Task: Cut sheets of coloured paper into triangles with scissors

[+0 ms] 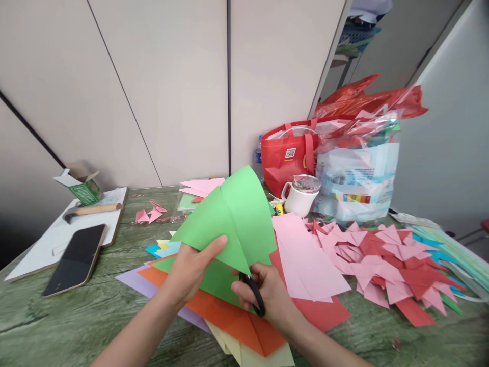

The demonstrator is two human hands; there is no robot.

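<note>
green sheet (233,219): matt paper | table (57,326): grained wood look | red bag (286,158): cloth | phone (76,259): glossy

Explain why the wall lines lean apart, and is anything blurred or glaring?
In the head view the wide lens fans the wall seams outward; light is soft, shadows faint; the plastic bag glints; green paper, scissors, left hand and right hand look sharp.

A sheet of green paper (233,214), folded and curved like a cone, rises tilted above both hands. The left hand (191,267) pinches its lower edge. The scissors (255,293) have black handles and sit in the right hand (269,295), their blades hidden behind the paper's lower corner.
</note>
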